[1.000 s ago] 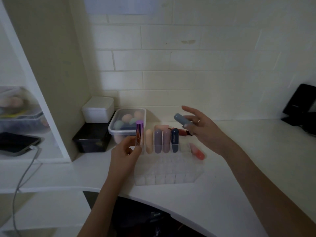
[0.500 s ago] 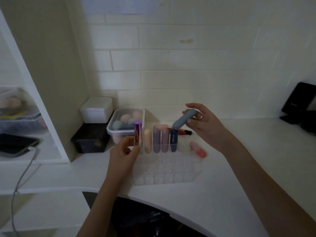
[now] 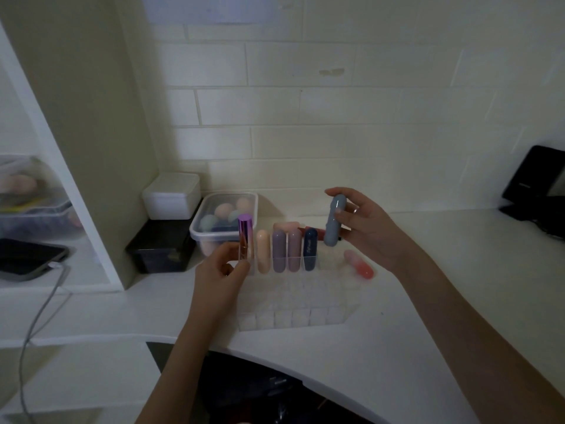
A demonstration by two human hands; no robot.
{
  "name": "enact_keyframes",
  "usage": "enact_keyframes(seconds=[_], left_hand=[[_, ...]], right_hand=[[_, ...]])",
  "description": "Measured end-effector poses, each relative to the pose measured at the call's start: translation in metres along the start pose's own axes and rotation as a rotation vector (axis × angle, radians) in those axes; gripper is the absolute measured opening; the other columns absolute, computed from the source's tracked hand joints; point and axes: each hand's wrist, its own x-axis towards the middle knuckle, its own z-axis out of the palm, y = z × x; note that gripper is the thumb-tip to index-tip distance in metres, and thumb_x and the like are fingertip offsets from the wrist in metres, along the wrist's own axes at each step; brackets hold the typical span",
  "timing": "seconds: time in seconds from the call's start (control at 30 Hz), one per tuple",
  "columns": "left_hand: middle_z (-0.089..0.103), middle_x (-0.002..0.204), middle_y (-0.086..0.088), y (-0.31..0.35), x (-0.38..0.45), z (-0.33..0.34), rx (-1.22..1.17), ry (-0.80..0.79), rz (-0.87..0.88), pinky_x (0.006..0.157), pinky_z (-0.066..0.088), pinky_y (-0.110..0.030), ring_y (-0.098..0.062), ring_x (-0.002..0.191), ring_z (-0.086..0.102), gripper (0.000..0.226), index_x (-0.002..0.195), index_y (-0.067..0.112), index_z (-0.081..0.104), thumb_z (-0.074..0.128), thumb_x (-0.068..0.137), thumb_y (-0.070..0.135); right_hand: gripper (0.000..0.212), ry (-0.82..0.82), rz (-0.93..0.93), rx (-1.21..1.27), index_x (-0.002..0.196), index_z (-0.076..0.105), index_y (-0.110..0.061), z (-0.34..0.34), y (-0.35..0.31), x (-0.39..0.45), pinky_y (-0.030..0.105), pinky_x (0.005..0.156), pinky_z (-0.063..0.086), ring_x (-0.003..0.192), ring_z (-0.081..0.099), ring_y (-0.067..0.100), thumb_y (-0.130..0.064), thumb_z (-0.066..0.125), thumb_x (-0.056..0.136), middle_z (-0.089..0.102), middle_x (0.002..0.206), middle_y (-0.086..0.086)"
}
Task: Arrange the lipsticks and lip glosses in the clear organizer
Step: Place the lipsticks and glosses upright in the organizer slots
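Head view: both hands busy at the clear organizer point(image 3: 298, 304).
Left hand point(image 3: 222, 273) pinches the purple lipstick point(image 3: 245, 240), apparently seating it in the slot nearest it; right hand point(image 3: 371, 232) grips a grey-blue tube point(image 3: 334, 220) upright above the row's open end, likely for a straight drop. Below the right hand, a pink tube point(image 3: 358, 264) lies on the surface point(image 3: 428, 316).

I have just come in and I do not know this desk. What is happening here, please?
A person is filling a clear organizer with lip products. The left hand holds a purple metallic tube at the left end of the back row, beside four tubes already standing there. The right hand holds a grey-blue tube upright in the air above the row's right end. A pink tube lies on the desk.
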Motion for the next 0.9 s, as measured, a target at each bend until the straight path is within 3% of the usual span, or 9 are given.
enact_keyframes(seconds=[0.17, 0.23, 0.4, 0.53, 0.67, 0.8, 0.9], left_hand=[[0.068, 0.087, 0.012, 0.002, -0.001, 0.001, 0.0, -0.007, 0.004, 0.069, 0.052, -0.027, -0.004, 0.079, 0.063, 0.021, 0.088, 0.035, 0.063, 0.051, 0.073, 0.026], [0.068, 0.088, 0.012, 0.003, -0.001, 0.0, 0.006, -0.008, 0.003, 0.07, 0.052, -0.027, -0.004, 0.079, 0.063, 0.021, 0.09, 0.032, 0.064, 0.052, 0.074, 0.026], [0.068, 0.089, 0.009, 0.001, -0.001, 0.0, 0.009, -0.001, 0.002, 0.07, 0.052, -0.029, -0.006, 0.078, 0.064, 0.019, 0.091, 0.03, 0.065, 0.056, 0.08, 0.017], [0.069, 0.089, 0.008, 0.001, -0.001, 0.0, 0.001, -0.003, -0.021, 0.073, 0.054, -0.034, -0.008, 0.079, 0.065, 0.025, 0.094, 0.027, 0.067, 0.052, 0.073, 0.026], [0.069, 0.086, 0.01, 0.001, 0.0, 0.0, 0.022, 0.007, -0.016, 0.071, 0.052, -0.032, -0.007, 0.077, 0.064, 0.024, 0.091, 0.027, 0.067, 0.052, 0.072, 0.024], [0.07, 0.088, 0.009, -0.002, 0.001, -0.001, 0.04, 0.002, -0.01, 0.071, 0.053, -0.032, -0.007, 0.078, 0.065, 0.025, 0.094, 0.023, 0.069, 0.054, 0.074, 0.026], [0.07, 0.085, 0.011, 0.0, 0.001, 0.0, 0.031, 0.005, -0.002, 0.069, 0.051, -0.028, -0.007, 0.076, 0.064, 0.021, 0.088, 0.031, 0.067, 0.053, 0.073, 0.025]], right_hand=[[0.046, -0.004, -0.001, 0.003, 0.1, 0.068, -0.025, 0.0, 0.005, 0.001, 0.03, 0.07, 0.052, 0.075, 0.052, 0.011, -0.044, 0.08, 0.06, 0.048, 0.086, 0.0], [0.048, -0.007, 0.001, 0.008, 0.098, 0.069, -0.025, -0.001, 0.005, 0.002, 0.03, 0.071, 0.053, 0.074, 0.054, 0.01, -0.046, 0.081, 0.057, 0.05, 0.085, -0.001], [0.02, 0.0, -0.003, -0.024, 0.088, 0.069, -0.022, 0.0, 0.008, 0.001, 0.025, 0.074, 0.056, 0.076, 0.057, 0.009, -0.027, 0.071, 0.069, 0.059, 0.083, -0.004], [0.027, -0.038, 0.008, -0.003, 0.081, 0.071, -0.026, -0.002, 0.011, 0.002, 0.022, 0.073, 0.054, 0.073, 0.06, 0.003, -0.039, 0.079, 0.059, 0.061, 0.079, -0.006], [0.007, -0.01, -0.016, -0.024, 0.082, 0.067, -0.019, 0.002, 0.013, 0.001, 0.02, 0.068, 0.052, 0.068, 0.056, 0.004, -0.022, 0.065, 0.075, 0.058, 0.072, -0.006], [0.017, 0.074, -0.06, -0.065, 0.094, 0.06, -0.015, 0.002, 0.008, 0.002, 0.028, 0.066, 0.049, 0.064, 0.057, 0.006, -0.018, 0.062, 0.077, 0.057, 0.073, -0.005], [0.011, 0.157, -0.116, -0.126, 0.084, 0.056, -0.014, -0.002, 0.007, 0.002, 0.026, 0.062, 0.052, 0.063, 0.06, 0.008, -0.007, 0.065, 0.081, 0.061, 0.071, -0.005]])
